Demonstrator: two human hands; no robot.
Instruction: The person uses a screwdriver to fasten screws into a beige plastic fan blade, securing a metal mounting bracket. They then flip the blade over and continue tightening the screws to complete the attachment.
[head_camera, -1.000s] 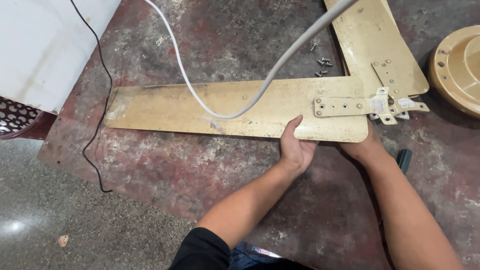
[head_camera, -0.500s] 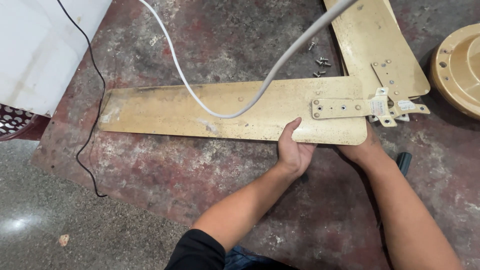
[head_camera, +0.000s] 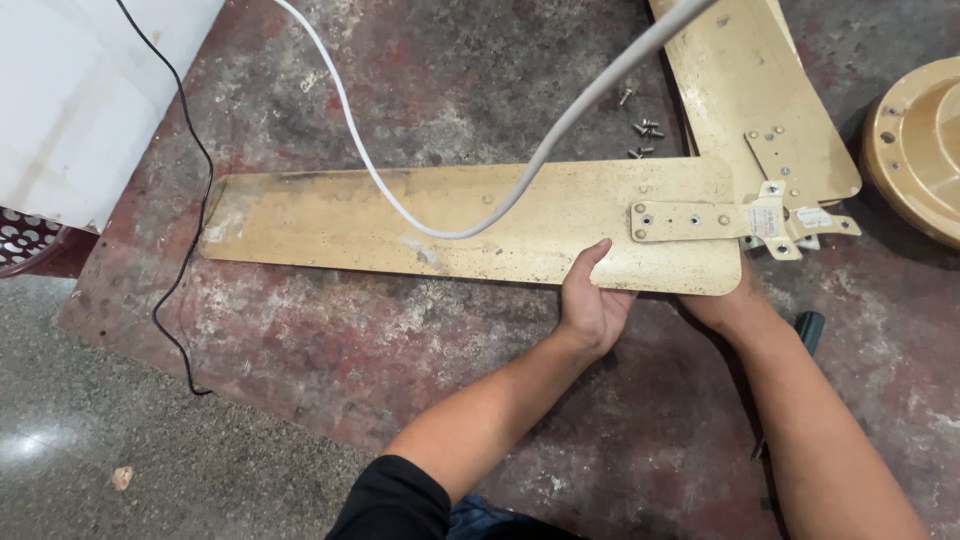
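White panel (head_camera: 80, 100): top-left corner, lying over the floor edge; a dark perforated basket (head_camera: 25, 240) shows just below it.
Black cable (head_camera: 180, 230): thin, runs down from the top edge past the panel and loops onto the floor (head_camera: 300, 330), a worn red-and-grey surface.
Long blade (head_camera: 450, 225): dull gold fan blade, flat on the floor, tip to the left, stained near the tip.
White cord (head_camera: 400, 200): thicker, sags across the blade's middle and rises to the upper right.
Left hand (head_camera: 592, 300): grips the blade's near edge, thumb on top, fingers under the edge and hidden.
Screws (head_camera: 642, 130): small loose cluster on the floor just above the blade.
Bracket (head_camera: 700, 218): gold metal arm on the blade's wide end, holes visible, pale fitting at its right end.
Right hand (head_camera: 735, 300): mostly tucked under the blade's right corner; grip cannot be told.
Second blade (head_camera: 750, 90): same gold, angled toward the top, overlapping the first at the bracket.
Round housing (head_camera: 915, 150): gold, stepped, at the right edge, apart from the blades.
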